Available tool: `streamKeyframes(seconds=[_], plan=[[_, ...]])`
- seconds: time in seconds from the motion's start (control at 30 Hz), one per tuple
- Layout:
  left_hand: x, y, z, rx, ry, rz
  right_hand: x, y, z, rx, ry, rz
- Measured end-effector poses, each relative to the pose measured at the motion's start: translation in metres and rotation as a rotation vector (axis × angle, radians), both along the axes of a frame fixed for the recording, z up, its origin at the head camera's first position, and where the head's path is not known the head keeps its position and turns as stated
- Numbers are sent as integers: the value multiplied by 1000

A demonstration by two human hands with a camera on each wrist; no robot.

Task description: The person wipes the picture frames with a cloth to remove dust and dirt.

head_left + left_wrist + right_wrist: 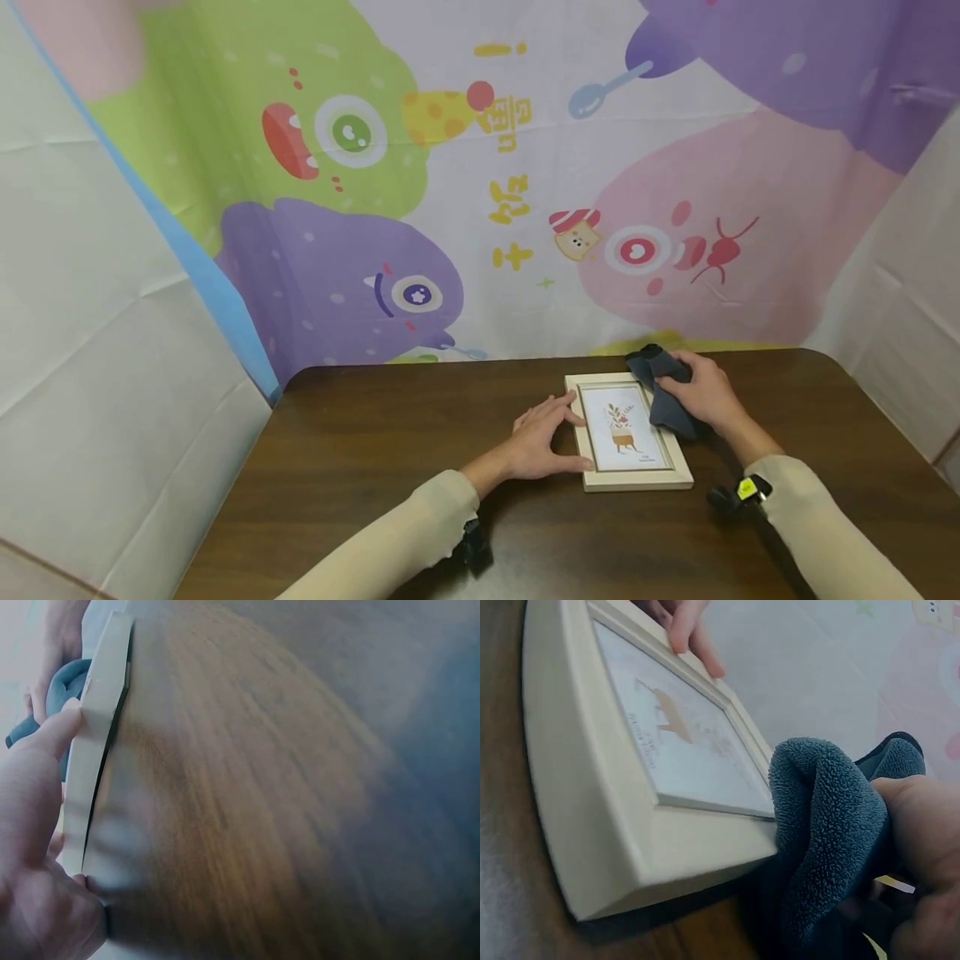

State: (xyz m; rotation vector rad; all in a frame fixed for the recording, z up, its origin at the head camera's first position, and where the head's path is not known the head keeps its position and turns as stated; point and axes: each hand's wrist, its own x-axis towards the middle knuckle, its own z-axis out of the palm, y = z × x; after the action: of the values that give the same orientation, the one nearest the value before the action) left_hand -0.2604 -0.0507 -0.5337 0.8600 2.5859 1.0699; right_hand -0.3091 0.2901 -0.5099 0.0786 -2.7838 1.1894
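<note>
A cream picture frame lies flat on the brown table, its print showing a plant in a legged pot. My left hand rests along the frame's left side, thumb and forefinger spread apart with their tips on the rim. The left wrist view shows the thumb against the frame's side. My right hand grips a dark blue-grey cloth at the frame's upper right side. Up close in the right wrist view, the bunched fluffy cloth laps over the frame's edge.
The brown wooden table extends to both sides of the frame. Behind it hangs a backdrop printed with cartoon monsters, close to the table's back edge. White sheets hang at left and right. Small dark devices sit at both wrists.
</note>
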Motion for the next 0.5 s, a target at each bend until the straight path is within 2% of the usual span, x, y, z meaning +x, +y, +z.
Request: streamKeyframes(seconds=[0.07, 0.17, 0.27, 0.5], plan=[[0, 1, 0, 5, 5, -2, 7, -2, 4, 18, 0, -5], [1, 1, 1, 14, 17, -3, 24, -9, 16, 32, -15, 36], [1, 0, 1, 21, 29, -2, 34, -11, 19, 56, -3, 44], [2, 0, 2, 18, 27, -3, 48, -4, 6, 36, 80, 36]])
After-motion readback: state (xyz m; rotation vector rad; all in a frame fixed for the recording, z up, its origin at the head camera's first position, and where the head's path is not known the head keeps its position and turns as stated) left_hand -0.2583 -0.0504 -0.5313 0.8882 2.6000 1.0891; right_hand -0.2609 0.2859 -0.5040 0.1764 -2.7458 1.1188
